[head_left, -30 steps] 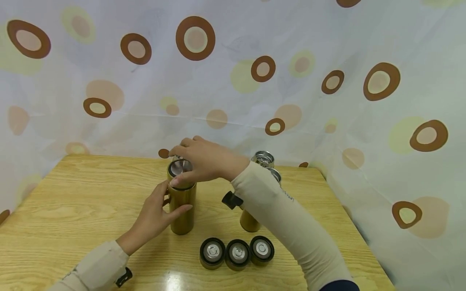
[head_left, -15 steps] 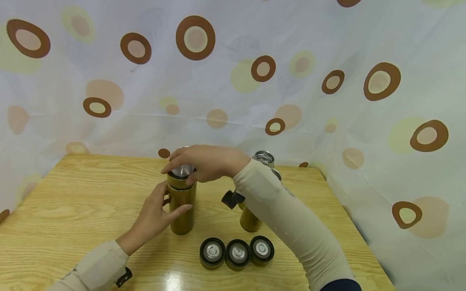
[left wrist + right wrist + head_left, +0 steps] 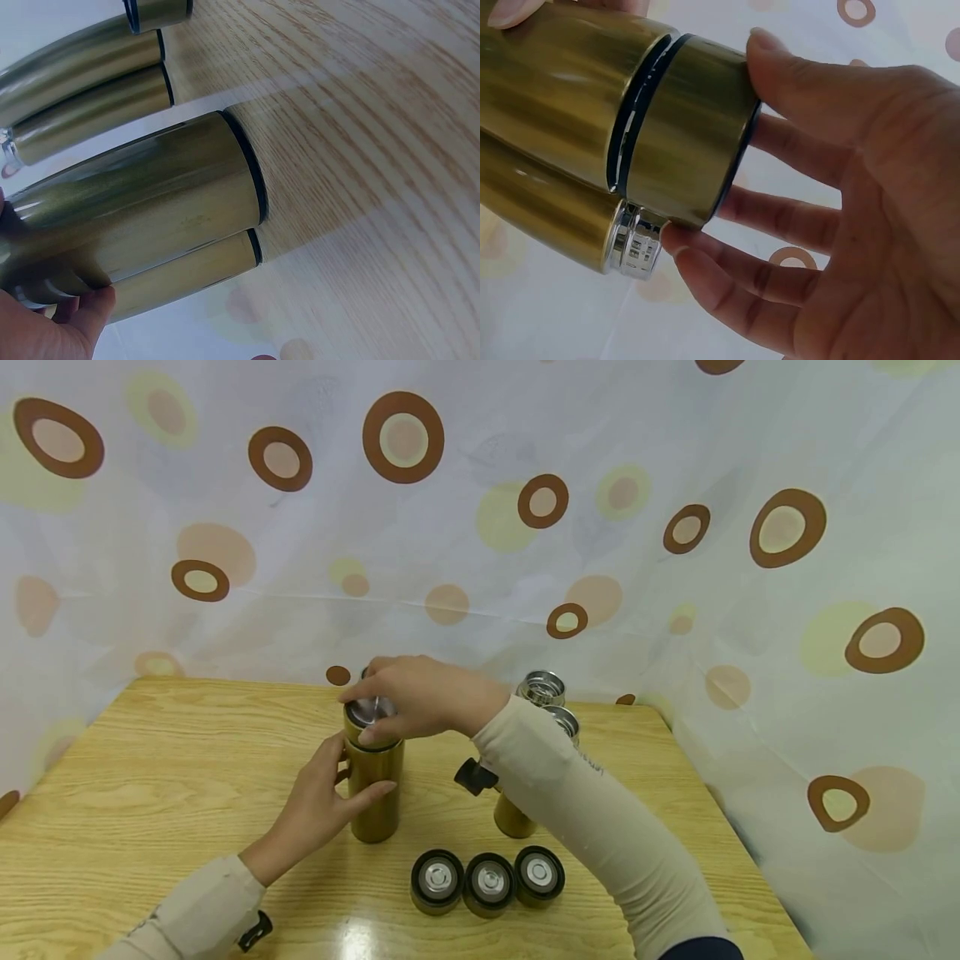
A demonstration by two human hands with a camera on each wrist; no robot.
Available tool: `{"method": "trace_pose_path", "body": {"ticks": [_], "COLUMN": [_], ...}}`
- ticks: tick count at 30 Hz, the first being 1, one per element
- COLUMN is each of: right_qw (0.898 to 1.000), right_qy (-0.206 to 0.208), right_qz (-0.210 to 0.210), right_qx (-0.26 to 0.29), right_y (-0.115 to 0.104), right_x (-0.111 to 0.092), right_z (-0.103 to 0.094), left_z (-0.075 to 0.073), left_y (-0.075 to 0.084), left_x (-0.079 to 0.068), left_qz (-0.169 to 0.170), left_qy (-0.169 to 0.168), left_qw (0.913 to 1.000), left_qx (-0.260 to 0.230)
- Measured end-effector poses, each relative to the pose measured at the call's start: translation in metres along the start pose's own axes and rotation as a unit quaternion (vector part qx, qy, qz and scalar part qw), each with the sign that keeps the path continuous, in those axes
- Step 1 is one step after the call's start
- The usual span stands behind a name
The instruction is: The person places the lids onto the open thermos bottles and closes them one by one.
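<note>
A gold thermos bottle (image 3: 375, 814) stands upright left of the table's middle, its gold lid (image 3: 358, 727) on top. My left hand (image 3: 311, 797) grips the body from the left, thumb on the near side. From above, my right hand (image 3: 438, 693) holds the lid around its rim. In the right wrist view a thin dark gap shows between lid (image 3: 694, 127) and body, and thumb and fingertips touch the lid's outer edge. Behind this bottle stands a second gold bottle (image 3: 547, 202) with a bare silver neck.
Two lidless bottles with silver mouths (image 3: 543, 687) stand at the right, partly behind my right sleeve (image 3: 577, 793). Three lids (image 3: 491, 883) sit in a row at the front, inner sides up. A patterned cloth (image 3: 480, 568) hangs behind the wooden table (image 3: 187, 760).
My right hand has turned back and forth at the lid, fingers spreading over its top and then regripping. The left hand stays on the bottle; the other bottles and lids have not moved.
</note>
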State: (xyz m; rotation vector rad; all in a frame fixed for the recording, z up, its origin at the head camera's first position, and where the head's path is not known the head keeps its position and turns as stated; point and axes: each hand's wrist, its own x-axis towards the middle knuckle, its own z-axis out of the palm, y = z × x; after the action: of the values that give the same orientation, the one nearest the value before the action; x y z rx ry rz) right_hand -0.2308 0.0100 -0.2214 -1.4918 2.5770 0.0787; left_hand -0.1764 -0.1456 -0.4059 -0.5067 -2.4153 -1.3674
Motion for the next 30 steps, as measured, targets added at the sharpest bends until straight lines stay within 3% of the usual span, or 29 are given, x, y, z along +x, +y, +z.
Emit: {"method": "trace_pose_path", "body": {"ticks": [13, 21, 26, 30], "right_qw": [0.993, 0.985, 0.982, 0.985], "right_qy": [0.078, 0.090, 0.096, 0.068], "right_qz": [0.085, 0.145, 0.157, 0.151], "right_qx": [-0.012, -0.034, -0.051, -0.038], "right_y": [-0.007, -0.014, -0.018, -0.018], "right_x": [0.007, 0.011, 0.012, 0.010], "right_z": [0.010, 0.014, 0.014, 0.008], "left_z": [0.001, 0.002, 0.003, 0.002], "left_y": [-0.001, -0.002, -0.002, -0.003], "left_x": [-0.001, 0.001, 0.002, 0.002], "left_qz": [0.008, 0.016, 0.021, 0.024], "left_qy": [0.003, 0.001, 0.002, 0.004], "left_qw": [1.0000, 0.9999, 0.9998, 0.9997], "left_qx": [0.000, -0.004, -0.004, -0.002]}}
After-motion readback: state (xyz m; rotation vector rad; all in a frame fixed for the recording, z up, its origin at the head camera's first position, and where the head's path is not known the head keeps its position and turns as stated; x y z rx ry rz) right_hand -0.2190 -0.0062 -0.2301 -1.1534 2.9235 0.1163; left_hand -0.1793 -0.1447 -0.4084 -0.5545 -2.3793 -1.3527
